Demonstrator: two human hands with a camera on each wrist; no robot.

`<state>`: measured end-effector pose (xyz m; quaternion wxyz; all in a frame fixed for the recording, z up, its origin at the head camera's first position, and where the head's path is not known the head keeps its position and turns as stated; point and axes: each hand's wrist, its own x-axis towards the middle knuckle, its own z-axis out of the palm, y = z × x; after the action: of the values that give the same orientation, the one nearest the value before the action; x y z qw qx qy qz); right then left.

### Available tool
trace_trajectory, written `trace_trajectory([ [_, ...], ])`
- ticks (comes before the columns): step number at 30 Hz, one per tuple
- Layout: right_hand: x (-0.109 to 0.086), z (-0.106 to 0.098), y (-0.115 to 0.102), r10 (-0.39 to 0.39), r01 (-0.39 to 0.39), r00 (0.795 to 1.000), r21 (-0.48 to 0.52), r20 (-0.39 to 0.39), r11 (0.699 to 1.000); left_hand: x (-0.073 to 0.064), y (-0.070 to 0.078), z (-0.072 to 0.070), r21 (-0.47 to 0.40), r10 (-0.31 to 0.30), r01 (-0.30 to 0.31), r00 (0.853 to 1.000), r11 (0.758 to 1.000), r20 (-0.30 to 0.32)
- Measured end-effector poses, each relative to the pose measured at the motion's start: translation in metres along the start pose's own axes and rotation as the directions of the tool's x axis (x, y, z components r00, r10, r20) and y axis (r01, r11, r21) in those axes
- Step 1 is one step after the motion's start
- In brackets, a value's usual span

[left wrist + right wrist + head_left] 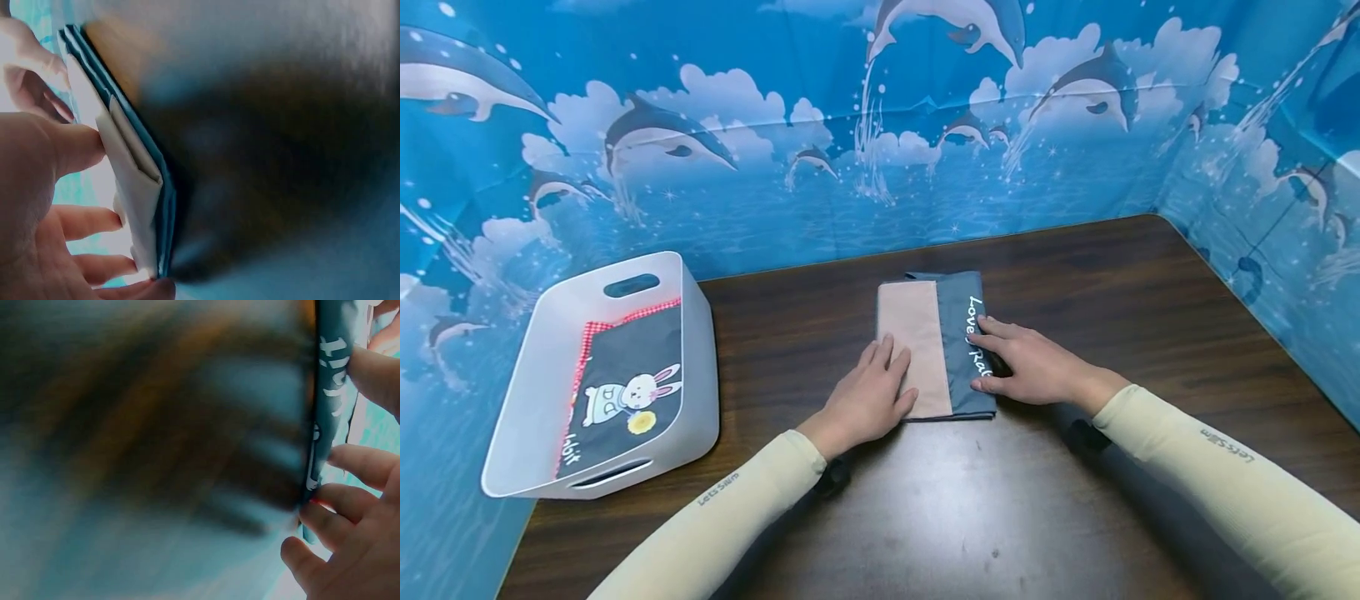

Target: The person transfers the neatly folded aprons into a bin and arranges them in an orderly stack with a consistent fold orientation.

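Note:
A folded cloth [913, 333], pale pink on its left and dark blue-grey on its right, lies on the table with white lettering along its right side. My left hand [867, 392] rests on the pink part at the lower left, fingers extended. On the lettered right edge lie the fingertips of my right hand [1037, 362], spread and fairly straight. Stacked fold layers of the folded cloth [134, 156] show edge-on in the left wrist view, beside the left thumb and fingers. In the right wrist view, fingers touch the lettered edge [331, 381].
At the left stands a white plastic basket [703, 375] with handle slots. Inside lies a dark grey cloth [640, 350] with red checked trim and a white rabbit picture. The dark wood table [1097, 275] meets a blue dolphin-print curtain [820, 200] behind and to the right.

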<state>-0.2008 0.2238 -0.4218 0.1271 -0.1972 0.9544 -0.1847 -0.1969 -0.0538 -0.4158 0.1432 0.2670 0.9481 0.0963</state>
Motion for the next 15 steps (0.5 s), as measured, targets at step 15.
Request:
trace_trajectory([
  [15,0.025,0.004,-0.021,-0.069,0.066,0.995,0.046,0.072,0.997,-0.029,-0.011,-0.001,0.040,-0.069,0.073,0.994,0.997,-0.080],
])
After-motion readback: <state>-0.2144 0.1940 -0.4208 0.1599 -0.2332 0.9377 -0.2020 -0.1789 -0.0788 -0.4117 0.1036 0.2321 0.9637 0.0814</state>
